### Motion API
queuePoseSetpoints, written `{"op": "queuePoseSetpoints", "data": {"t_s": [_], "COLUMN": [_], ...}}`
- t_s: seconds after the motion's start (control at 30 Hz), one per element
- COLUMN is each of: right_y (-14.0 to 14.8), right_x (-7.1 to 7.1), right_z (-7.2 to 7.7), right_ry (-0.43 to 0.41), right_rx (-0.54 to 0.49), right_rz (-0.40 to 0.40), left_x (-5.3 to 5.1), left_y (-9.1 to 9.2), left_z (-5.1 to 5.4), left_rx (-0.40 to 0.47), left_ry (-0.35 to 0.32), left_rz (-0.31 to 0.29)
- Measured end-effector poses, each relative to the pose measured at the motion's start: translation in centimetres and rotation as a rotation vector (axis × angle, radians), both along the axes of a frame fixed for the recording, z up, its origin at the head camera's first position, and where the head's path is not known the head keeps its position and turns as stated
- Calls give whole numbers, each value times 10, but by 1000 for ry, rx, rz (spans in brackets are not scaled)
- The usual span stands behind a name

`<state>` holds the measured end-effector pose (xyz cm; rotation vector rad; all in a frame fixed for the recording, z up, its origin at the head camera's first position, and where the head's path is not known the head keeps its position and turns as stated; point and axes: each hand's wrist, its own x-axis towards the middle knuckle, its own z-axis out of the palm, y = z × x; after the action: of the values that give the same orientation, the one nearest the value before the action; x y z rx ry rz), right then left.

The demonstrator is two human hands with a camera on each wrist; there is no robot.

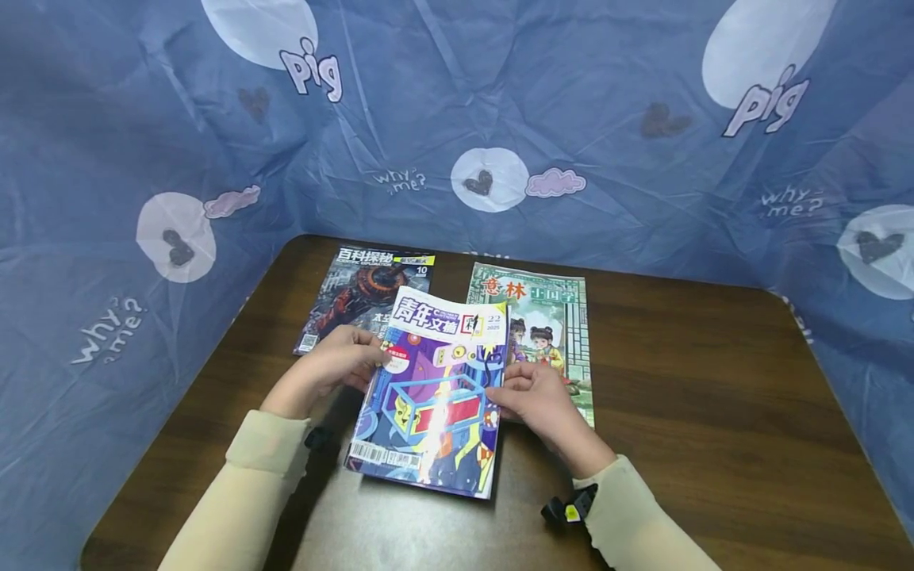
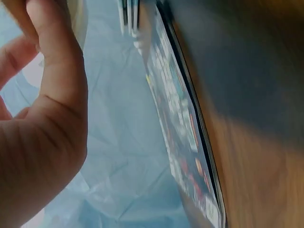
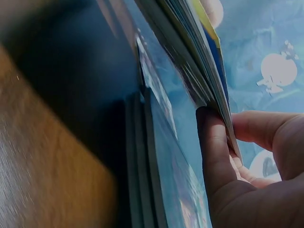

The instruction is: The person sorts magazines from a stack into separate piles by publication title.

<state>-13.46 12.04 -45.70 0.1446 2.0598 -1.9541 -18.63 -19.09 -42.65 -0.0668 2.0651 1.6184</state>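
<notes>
A purple and blue magazine (image 1: 443, 381) is held above the table between both hands, its cover up. My left hand (image 1: 332, 365) pinches its left edge, thumb on the cover. The right edge is pinched by my right hand (image 1: 539, 400); in the right wrist view the thumb and fingers of the right hand (image 3: 251, 185) squeeze the pages (image 3: 190, 42) from both sides. Behind on the left lies a dark magazine (image 1: 343, 293), partly covered by the held one. A green magazine (image 1: 574, 341) lies at the right, partly hidden by the right hand.
The brown wooden table (image 1: 685, 412) stretches to the right. A blue patterned cloth (image 1: 614, 206) hangs behind and along the sides. In the right wrist view, several layered edges (image 3: 140, 166) show under the green cover.
</notes>
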Motion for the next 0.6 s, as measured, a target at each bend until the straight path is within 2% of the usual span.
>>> {"op": "queuePoseSetpoints", "data": {"t_s": [0.2,0.4,0.53,0.6], "right_y": [-17,-34,-44,-49], "right_x": [10,22,30,34], "right_z": [-1,-5,-6,-6], "right_ry": [22,30,29,23], "right_rx": [-22,-56,-62,-65], "right_rz": [18,104,152,171], "left_x": [3,9,14,16], "left_y": [-23,-48,-62,-68], "left_z": [-1,5,5,4], "left_rx": [-41,-59,-57,-50], "left_ry": [6,-1,-26,-58], "left_rz": [-148,-268,-338,-359]}}
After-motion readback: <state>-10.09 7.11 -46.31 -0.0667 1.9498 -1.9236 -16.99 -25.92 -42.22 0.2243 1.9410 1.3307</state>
